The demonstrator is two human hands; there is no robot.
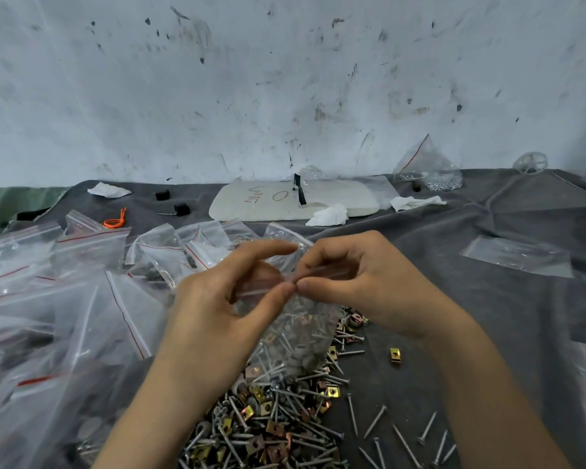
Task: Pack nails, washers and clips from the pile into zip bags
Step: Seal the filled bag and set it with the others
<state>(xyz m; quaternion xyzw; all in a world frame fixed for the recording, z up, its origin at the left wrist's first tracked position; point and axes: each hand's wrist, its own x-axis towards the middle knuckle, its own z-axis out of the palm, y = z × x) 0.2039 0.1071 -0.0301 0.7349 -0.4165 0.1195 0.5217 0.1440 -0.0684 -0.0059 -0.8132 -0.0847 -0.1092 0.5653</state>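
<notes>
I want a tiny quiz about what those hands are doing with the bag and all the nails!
1. True or false: the left hand and the right hand both pinch the top strip of the zip bag.
2. What lies on the grey cloth just below that bag? A) a pile of nails and clips B) a stack of plates C) a book
3. Fill in: in the picture, the orange band lies to the ___ of the white pad.
Key: 1 true; 2 A; 3 left.
</notes>
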